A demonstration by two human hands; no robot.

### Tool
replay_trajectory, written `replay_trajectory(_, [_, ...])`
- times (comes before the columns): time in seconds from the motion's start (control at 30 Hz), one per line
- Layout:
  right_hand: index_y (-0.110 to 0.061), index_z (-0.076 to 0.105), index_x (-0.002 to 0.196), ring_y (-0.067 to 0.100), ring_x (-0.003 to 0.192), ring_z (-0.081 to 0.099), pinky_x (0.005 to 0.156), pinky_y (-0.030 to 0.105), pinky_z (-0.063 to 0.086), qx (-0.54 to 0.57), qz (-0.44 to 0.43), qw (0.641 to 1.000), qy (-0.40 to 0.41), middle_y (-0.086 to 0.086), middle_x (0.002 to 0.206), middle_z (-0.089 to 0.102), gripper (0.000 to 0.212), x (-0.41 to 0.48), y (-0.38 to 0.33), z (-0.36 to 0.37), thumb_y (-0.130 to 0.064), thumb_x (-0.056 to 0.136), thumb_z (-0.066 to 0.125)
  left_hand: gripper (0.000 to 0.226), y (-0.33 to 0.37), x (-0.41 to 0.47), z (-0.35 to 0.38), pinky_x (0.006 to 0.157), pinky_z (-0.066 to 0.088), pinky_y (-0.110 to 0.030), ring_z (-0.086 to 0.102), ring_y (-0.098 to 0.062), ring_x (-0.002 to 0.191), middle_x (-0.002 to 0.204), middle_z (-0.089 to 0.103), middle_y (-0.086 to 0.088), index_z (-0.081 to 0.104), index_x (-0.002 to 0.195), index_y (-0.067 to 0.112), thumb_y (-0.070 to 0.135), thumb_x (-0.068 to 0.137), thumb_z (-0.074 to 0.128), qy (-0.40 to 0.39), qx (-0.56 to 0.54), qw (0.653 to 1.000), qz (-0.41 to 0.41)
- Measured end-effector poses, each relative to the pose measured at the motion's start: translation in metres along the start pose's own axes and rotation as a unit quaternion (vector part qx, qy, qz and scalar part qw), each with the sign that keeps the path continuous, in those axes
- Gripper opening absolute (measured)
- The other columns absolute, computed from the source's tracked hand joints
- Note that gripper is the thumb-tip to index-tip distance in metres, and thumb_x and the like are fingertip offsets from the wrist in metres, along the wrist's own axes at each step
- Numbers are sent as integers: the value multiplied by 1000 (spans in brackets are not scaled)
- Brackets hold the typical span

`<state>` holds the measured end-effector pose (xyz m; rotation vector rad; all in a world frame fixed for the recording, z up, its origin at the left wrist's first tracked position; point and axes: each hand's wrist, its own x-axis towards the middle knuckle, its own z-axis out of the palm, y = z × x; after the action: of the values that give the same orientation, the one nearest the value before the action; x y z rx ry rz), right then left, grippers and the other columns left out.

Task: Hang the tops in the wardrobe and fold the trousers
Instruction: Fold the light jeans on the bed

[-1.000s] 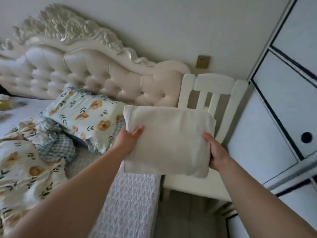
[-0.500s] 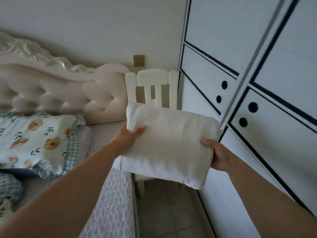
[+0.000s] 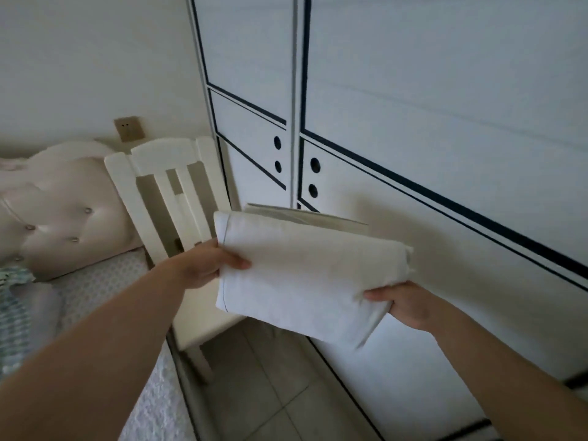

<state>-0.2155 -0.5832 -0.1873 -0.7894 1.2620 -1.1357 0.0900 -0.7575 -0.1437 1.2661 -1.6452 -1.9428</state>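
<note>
Low in the frame: two bare forearms reaching in from the bottom corners. Carrying a folded cream garment [image 3: 302,275] at centre frame, clear of everything, above the tiled floor [image 3: 270,393]. Squared off, several layers thick, with a stitched hem down the left edge. Folding of this piece finished, by the look of it. Most likely one of the trousers, though cannot tell for certain from the cloth alone. Not yet put down anywhere. No tops or hangers in view, so no telling how the hanging half of the job stands.

Now the grip. Left hand [image 3: 203,265] at the garment's left edge, thumb on top, fingers tucked underneath out of sight, pinching the layers. Right hand [image 3: 410,305] at the lower right corner, thumb over the top, fingers curled under, clamping the folded edge. Both closed on cloth, neither spread wide.

Just beyond, left of centre: a white slatted chair [image 3: 165,192], between the bed [image 3: 95,281] and the cupboard front. Tufted headboard [image 3: 57,202] at the left edge.

Farthest back, filling the top and right: a white wardrobe [image 3: 413,122] with dark trim, doors closed, round finger holes by the middle seam. Probably needs opening before anything goes inside.
</note>
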Motion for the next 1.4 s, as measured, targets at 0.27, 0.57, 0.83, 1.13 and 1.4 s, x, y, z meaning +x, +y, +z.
replay_trajectory(0.27, [-25,58,96,5,93,58,70,12,44,-94,33,989,111,-4,97,65,35,-144,25,-77,-8,73,77,63,-2,-6,134,101,43,-41,62,-21,104,112,68,-7,59,112,16,-7,58,81,-133,54,989,36])
replay_trajectory(0.57, [-23,59,95,3,85,55,78,17,47,-26,72,972,223,-8,98,63,76,-274,57,-141,-32,30,96,57,-9,4,265,98,48,-43,59,-20,106,93,70,9,59,114,19,0,63,75,-277,190,936,103])
replay_trajectory(0.83, [-7,62,104,11,82,63,61,13,54,72,2,951,299,0,89,69,91,-348,82,-166,-14,20,97,53,-13,-13,348,85,50,-30,61,-13,96,94,68,2,62,108,17,6,58,77,-323,193,917,131])
replay_trajectory(1.13, [-9,62,101,15,83,71,63,29,58,131,-60,925,353,3,91,74,100,-432,98,-221,-32,10,97,50,-32,-53,474,92,50,-38,56,-21,109,115,59,-4,47,121,23,7,80,72,-234,103,956,148])
replay_trajectory(1.4, [-14,63,103,23,91,65,73,38,54,181,-50,885,426,9,107,69,49,-463,93,-270,-21,60,84,57,-20,-52,582,92,41,-37,49,-23,113,120,47,0,31,139,18,35,92,58,-95,182,965,162])
